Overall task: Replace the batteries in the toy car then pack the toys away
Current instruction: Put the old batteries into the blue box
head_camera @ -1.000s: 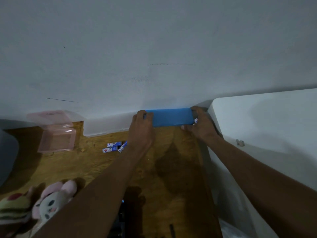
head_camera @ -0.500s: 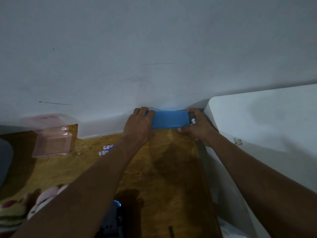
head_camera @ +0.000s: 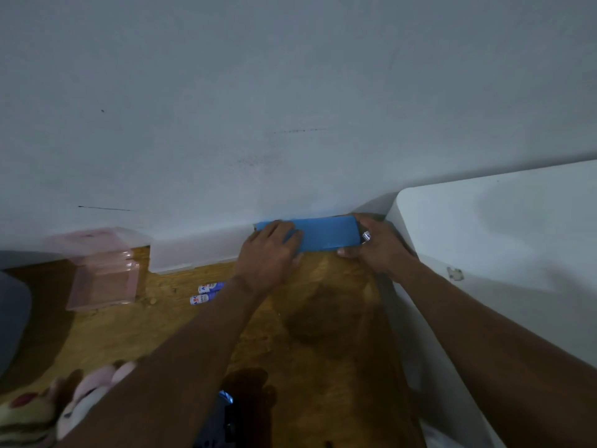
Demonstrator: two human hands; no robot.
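Fingers of your left hand (head_camera: pixel 268 253) now wrap further over the blue box (head_camera: pixel 326 234) by the wall (head_camera: pixel 290 92); your right hand (head_camera: pixel 376 248) still grips its other end. Batteries (head_camera: pixel 206 292) lie loose on the table (head_camera: pixel 323 334), so the swap looks unfinished.

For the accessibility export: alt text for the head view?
A left hand and right hand grip the ends of a blue case by the wall, at the back of a wooden table. Batteries, a clear pink box and plush toys lie to its left.
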